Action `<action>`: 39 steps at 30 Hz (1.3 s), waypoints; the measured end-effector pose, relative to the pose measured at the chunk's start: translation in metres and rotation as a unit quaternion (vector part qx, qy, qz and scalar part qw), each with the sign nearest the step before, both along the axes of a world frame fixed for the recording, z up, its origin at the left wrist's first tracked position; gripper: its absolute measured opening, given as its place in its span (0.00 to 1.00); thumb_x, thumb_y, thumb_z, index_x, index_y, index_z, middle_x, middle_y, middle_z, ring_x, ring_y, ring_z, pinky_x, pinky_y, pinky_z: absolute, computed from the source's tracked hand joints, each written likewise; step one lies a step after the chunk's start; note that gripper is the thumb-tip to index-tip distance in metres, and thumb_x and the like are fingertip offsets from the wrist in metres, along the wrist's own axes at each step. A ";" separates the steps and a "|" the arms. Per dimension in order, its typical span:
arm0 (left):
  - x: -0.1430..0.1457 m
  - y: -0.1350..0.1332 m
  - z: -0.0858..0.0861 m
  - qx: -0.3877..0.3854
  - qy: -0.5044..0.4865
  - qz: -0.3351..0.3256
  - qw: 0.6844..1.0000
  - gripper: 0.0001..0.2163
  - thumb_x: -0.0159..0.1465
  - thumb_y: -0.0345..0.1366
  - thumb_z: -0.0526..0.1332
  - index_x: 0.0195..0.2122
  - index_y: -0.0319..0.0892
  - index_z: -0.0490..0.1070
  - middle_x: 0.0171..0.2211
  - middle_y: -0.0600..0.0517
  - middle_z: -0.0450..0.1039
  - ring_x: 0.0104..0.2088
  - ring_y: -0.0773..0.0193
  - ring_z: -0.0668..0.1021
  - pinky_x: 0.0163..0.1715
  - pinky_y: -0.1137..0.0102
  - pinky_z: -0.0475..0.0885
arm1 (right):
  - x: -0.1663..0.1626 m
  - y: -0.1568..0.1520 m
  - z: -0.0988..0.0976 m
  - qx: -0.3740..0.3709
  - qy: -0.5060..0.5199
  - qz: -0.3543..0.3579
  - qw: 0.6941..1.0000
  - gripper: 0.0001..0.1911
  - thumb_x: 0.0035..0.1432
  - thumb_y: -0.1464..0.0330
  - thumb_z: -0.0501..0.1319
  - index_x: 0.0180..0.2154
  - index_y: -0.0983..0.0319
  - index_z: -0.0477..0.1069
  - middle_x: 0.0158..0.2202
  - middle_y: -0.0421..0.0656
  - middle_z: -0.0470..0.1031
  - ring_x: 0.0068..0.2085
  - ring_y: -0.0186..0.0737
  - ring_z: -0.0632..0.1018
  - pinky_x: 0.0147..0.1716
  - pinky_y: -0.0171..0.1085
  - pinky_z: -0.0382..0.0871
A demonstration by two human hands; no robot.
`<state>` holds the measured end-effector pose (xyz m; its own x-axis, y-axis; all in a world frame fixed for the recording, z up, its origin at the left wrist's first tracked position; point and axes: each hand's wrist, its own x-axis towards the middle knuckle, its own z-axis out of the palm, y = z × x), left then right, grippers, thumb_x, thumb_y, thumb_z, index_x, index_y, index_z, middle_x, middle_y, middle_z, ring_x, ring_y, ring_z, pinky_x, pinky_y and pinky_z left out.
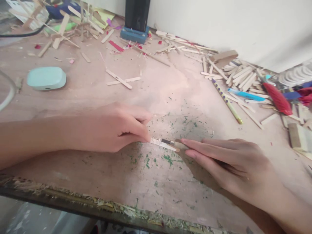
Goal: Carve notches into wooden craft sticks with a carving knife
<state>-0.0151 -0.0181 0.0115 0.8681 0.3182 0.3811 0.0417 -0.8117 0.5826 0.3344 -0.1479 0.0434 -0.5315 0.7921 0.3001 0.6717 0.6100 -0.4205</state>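
My left hand (pixel 122 130) pinches one end of a pale, narrow craft stick (pixel 168 146) between thumb and fingertips, low over the tabletop. From the right, my right hand (pixel 234 165) grips a slim tool (pixel 179 145) with a tan handle, a metal collar and a dark, flat tip. I cannot tell its exact kind. The tip lies along the stick, close to my left fingertips; whether it touches the wood is unclear. Green flecks (pixel 168 159) are scattered on the wooden table (pixel 80 185) around and below both hands.
Behind my hands lie two crossed sticks (pixel 119 78). A light blue case (pixel 46 78) sits at left. Toward the right are a patterned pencil (pixel 226 102), a blue pen (pixel 246 94), a red-handled tool (pixel 278 97) and piled craft sticks (pixel 241 76). A dark post (pixel 137 14) stands at the back.
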 end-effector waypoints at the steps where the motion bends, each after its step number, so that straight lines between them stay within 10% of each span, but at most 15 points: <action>1: 0.000 0.000 0.000 0.000 -0.001 0.000 1.000 0.19 0.82 0.19 0.63 0.43 0.45 0.90 0.33 0.57 0.69 0.30 0.68 0.70 0.33 0.68 0.63 | 0.000 0.000 0.000 0.000 0.001 0.000 1.000 0.12 0.91 0.70 0.70 0.65 0.55 0.91 0.47 0.44 0.99 0.31 0.40 0.93 0.27 0.37 0.85; 39: -0.004 -0.001 0.005 0.005 0.012 0.009 1.000 0.19 0.83 0.22 0.63 0.42 0.49 0.90 0.32 0.56 0.71 0.28 0.65 0.71 0.33 0.65 0.65 | 0.011 0.005 0.004 -0.021 -0.016 0.042 0.999 0.13 0.94 0.69 0.67 0.69 0.54 0.86 0.55 0.44 0.99 0.43 0.47 1.00 0.32 0.41 0.90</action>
<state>-0.0195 -0.0186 0.0162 0.8710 0.3305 0.3635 0.0707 -0.8166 0.5729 0.3456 -0.1430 0.0471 -0.6054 0.7563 0.2482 0.6330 0.6465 -0.4258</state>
